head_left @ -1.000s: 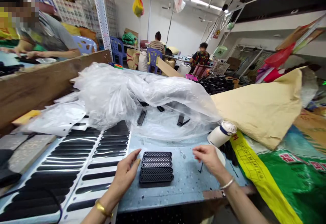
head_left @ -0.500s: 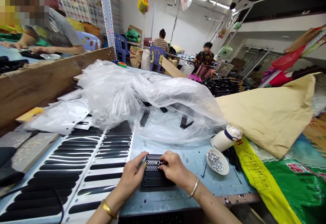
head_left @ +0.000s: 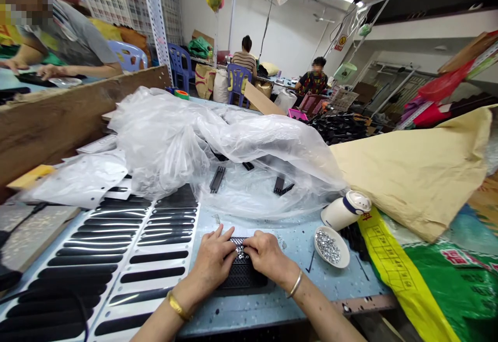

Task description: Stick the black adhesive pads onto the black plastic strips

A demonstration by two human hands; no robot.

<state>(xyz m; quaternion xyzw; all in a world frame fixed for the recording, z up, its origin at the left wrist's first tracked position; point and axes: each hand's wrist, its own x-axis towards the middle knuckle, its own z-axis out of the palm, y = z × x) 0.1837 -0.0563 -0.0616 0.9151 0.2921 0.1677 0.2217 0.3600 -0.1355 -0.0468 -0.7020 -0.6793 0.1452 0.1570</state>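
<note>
A black perforated plate [head_left: 245, 278] with a mesh-like surface lies on the blue table in front of me. Several small silver metal pieces [head_left: 241, 255] sit on its upper part, between my fingertips. My left hand [head_left: 213, 259] rests at the plate's left side, its outer fingers spread and its thumb and index finger near the pieces. From the right, my right hand [head_left: 268, 254] pinches at the pieces with thumb and forefinger; its other fingers are curled. A white bowl [head_left: 346, 259] of similar silver pieces stands to the right.
Sheets of long black strips [head_left: 155, 259] cover the left of the table. Clear plastic [head_left: 163, 134] is heaped behind, with black parts [head_left: 218, 179] on it. A white bottle [head_left: 344, 210] lies near the bowl beside a hex key [head_left: 310, 261]. A co-worker [head_left: 73, 41] sits beyond the wooden board [head_left: 78, 113].
My left hand has moved from the plate's left edge in over its upper part, its fingers now spread. More silver pieces show between my hands. My right hand stays at about the same place.
</note>
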